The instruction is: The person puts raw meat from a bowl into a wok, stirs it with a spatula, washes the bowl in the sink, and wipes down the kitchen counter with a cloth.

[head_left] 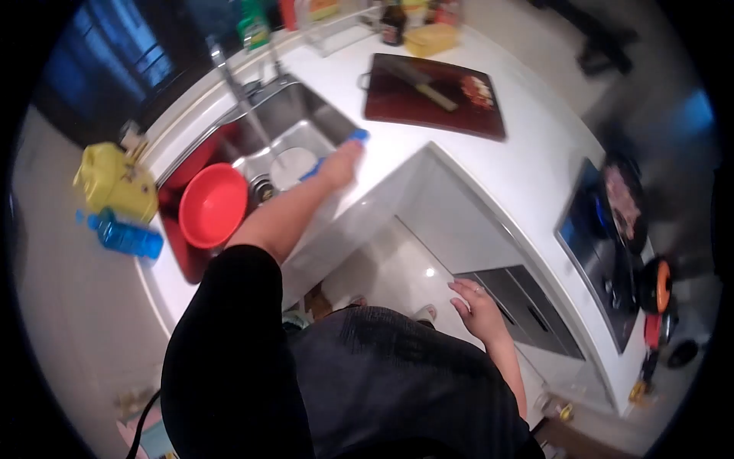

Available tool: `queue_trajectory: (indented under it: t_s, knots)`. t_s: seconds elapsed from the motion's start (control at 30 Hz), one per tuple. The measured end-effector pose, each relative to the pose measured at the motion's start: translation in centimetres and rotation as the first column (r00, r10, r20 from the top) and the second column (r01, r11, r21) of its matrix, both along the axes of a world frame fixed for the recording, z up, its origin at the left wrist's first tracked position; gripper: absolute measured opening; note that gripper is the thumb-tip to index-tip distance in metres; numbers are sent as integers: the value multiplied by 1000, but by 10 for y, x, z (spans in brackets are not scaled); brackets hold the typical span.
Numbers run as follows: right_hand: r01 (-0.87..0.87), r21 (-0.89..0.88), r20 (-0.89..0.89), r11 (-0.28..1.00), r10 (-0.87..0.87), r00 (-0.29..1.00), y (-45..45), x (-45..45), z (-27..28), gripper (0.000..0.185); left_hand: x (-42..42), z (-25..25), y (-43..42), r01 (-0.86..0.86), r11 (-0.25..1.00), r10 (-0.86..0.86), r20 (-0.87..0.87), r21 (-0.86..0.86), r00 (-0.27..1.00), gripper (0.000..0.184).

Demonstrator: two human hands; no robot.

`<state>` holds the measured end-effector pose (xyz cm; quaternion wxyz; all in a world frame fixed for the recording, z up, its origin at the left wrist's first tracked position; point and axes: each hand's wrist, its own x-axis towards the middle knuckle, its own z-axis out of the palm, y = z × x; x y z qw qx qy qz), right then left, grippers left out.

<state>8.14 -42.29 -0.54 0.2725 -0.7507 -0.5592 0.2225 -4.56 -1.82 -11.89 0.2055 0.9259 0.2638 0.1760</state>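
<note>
My left hand (342,164) is closed over a blue cloth (358,136) at the front rim of the sink, by the white counter. Only bits of the blue cloth show on either side of the hand, and its shape is blurred. Just left of that hand, a white dish (293,168) lies in the steel sink (313,115). Water runs into the sink from the faucet (237,88). Low over the floor, beside the cabinet, hangs my right hand (475,306) with a ring on it. Its fingers are loosely bent, thumb apart, holding nothing.
A red basin (214,205) sits at the sink's left side, near a yellow jug (116,182) and a blue bottle (128,236). A cutting board (428,118) bears a knife (436,96) and chopped food. On the stove stands a pan (627,203) with meat.
</note>
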Motion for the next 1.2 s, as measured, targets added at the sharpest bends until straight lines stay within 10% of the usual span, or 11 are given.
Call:
queue_trajectory:
  t_s: [0.03, 0.17, 0.27, 0.37, 0.47, 0.73, 0.8, 0.9, 0.97, 1.13, 1.2]
  knots:
    - [44, 20, 19, 999, -44, 999, -14, 3, 3, 26, 17, 19, 7, -269, 946, 223, -238, -183, 945, 41]
    - [230, 77, -159, 970, -216, 963, -83, 19, 8, 25, 51, 45, -4, -421, 905, 422, 262, -62, 868, 34]
    - [335, 212, -190, 918, -297, 936, -97, 46, 6, 32, 138, 113, -98, 42, 977, -136, 458, 211, 879, 32]
    - [520, 470, -93, 713, -546, 833, -87, 84, 6, 38, 210, 137, -242, 421, 801, -267, 376, -425, 887, 24]
    - [770, 294, -646, 566, -476, 596, -102, 141, 11, 34, 260, 133, -336, 501, 345, -403, 357, -794, 843, 14]
    - [984, 45, -964, 175, -250, 88, -149, 269, -57, 16, 421, 109, -329, 523, 409, -12, 568, -748, 823, 36]
    - [923, 300, -736, 242, -556, 386, -151, 273, -60, 30, 440, 95, -314, 54, 707, 240, 311, -705, 920, 38]
    - [574, 591, 32, 567, -727, 686, -158, 268, -34, 50, 414, 80, -318, 138, 803, 99, 359, -580, 928, 36]
    - [397, 552, 202, 733, -580, 789, -140, 289, -48, 51, 388, 59, -328, 216, 827, 12, 400, -519, 916, 31]
    - [572, 381, 453, 726, -686, 569, -62, 378, -97, 51, 348, 69, -371, 334, 704, -48, 427, -627, 903, 32]
    - [512, 175, 476, 841, -527, 704, -57, 363, -76, 54, 339, 58, -368, 394, 664, -71, 471, -635, 879, 32]
